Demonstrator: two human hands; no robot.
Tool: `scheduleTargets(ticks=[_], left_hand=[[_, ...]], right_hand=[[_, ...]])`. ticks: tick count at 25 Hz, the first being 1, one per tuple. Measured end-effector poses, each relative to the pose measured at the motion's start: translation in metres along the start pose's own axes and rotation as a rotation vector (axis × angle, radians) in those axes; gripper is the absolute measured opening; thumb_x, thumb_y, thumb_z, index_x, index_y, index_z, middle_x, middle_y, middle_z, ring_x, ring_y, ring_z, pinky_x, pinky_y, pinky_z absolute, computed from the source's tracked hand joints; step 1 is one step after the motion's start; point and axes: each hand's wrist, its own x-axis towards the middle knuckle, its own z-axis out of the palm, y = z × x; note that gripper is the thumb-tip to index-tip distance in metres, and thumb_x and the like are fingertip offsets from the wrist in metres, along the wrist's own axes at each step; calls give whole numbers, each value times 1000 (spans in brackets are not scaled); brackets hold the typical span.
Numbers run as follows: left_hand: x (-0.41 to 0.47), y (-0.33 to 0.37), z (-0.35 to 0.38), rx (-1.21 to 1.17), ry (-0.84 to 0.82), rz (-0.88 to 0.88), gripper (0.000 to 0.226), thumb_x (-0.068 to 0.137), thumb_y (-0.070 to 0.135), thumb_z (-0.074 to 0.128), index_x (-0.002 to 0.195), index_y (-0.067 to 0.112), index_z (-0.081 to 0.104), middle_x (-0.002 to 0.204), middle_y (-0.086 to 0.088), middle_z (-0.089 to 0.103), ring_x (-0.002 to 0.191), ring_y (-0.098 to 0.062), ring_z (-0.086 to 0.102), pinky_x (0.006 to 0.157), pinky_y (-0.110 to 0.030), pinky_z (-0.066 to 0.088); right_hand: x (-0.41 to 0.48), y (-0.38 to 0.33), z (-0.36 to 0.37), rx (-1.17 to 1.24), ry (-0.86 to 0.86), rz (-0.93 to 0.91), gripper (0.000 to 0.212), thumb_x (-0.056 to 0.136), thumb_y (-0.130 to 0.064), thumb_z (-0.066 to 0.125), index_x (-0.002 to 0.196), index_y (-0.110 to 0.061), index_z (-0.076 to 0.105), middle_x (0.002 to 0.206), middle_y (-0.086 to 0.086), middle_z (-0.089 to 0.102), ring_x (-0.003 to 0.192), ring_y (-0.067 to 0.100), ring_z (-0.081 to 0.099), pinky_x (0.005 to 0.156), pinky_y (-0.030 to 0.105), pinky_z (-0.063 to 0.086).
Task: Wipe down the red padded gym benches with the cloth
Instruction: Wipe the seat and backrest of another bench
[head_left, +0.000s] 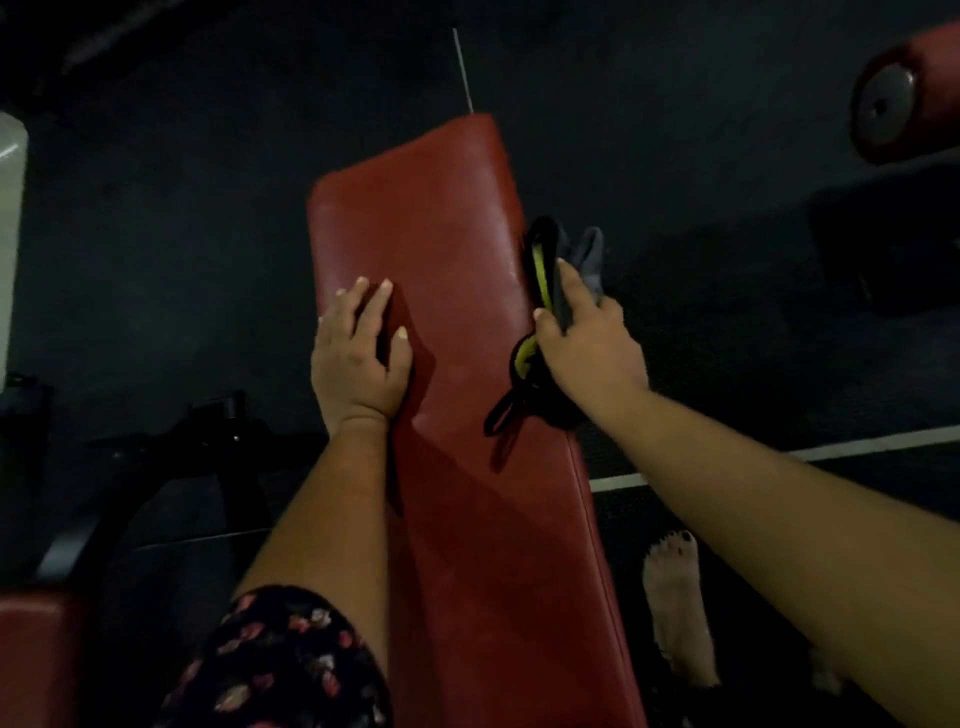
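Under the left hand (361, 358), whose fingers lie straight and spread, the red bench (447, 322) runs lengthwise away from the person. At its right edge the right hand (587, 348) grips a dark cloth (548, 280) (yellow-trimmed), bunched beyond the fingertips.

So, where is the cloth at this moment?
The cloth is at the right edge of the red bench, held by the right hand, across from the left hand.

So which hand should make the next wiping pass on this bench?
Right. The right hand already grips the cloth at the red bench pad's right edge. The left hand rests flat on the pad, holding nothing, and looks better suited to bracing.
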Motion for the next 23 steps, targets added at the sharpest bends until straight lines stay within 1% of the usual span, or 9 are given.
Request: scheduleTargets(ticks=[2, 4, 6, 8, 12, 14, 18, 20, 23], left_hand=[[-7, 4, -5, -2, 9, 42, 51, 92, 42, 47, 134, 16, 60, 140, -11, 55, 128, -35, 51, 102, -56, 44], [-26, 23, -12, -49, 43, 68, 51, 92, 39, 50, 137, 17, 57, 146, -12, 48, 130, -30, 48, 113, -55, 32], [-59, 45, -22, -69, 111, 129, 49, 91, 33, 47, 138, 18, 53, 150, -15, 41, 134, -27, 41, 120, -48, 19], [-115, 69, -28, -86, 108, 87, 49, 95, 34, 43, 141, 18, 47, 152, -16, 35, 139, -27, 36, 119, -50, 16], [-217, 100, -33, -19, -44, -166, 54, 102, 48, 29, 149, 21, 38, 158, -10, 29, 146, -28, 26, 118, -58, 12], [-221, 101, -27, 12, -90, -230, 53, 101, 45, 33, 148, 23, 41, 156, -6, 36, 146, -27, 27, 118, -59, 14], [-218, 104, -26, 52, -86, -241, 50, 101, 40, 33, 149, 27, 36, 156, -4, 36, 147, -25, 27, 119, -56, 15], [-221, 102, -26, 35, -82, -251, 49, 101, 39, 32, 149, 28, 35, 156, -3, 36, 147, -24, 26, 119, -55, 15], [-216, 101, -27, 36, -69, -252, 51, 99, 38, 33, 148, 28, 38, 155, -3, 37, 147, -24, 26, 120, -51, 10]], right_hand=[[-25, 11, 6, -172, 7, -169, 64, 99, -46, 43, 152, -48, 6, 155, 12, 22, 101, 39, 57, 70, 34, 44], [-47, 33, 9, -274, -51, -302, 66, 97, -49, 43, 151, -50, 6, 151, 12, 28, 96, 38, 57, 71, 35, 47], [-40, 46, 1, -132, -179, -88, 67, 93, -56, 43, 151, -48, 10, 142, 11, 41, 105, 36, 56, 80, 37, 47], [-37, 44, 0, -17, -191, 68, 70, 92, -58, 44, 153, -42, 13, 142, 12, 45, 115, 35, 53, 84, 35, 43], [-113, 51, 8, -182, -110, -242, 78, 91, -44, 52, 152, -47, 3, 149, 12, 29, 107, 35, 54, 72, 33, 45], [-127, 66, 7, -108, -157, -195, 78, 89, -38, 52, 151, -50, 5, 149, 10, 29, 107, 33, 54, 76, 34, 48], [-96, 54, 0, 91, -248, 102, 73, 91, -39, 50, 153, -43, 11, 146, 9, 38, 115, 32, 52, 91, 36, 46], [-118, 53, -5, -11, -260, -7, 79, 89, -33, 55, 153, -43, 9, 145, 7, 34, 110, 31, 55, 85, 35, 49], [-149, 78, -13, -160, -408, -139, 88, 84, -27, 60, 152, -44, 6, 143, 5, 33, 105, 27, 56, 81, 38, 54]])
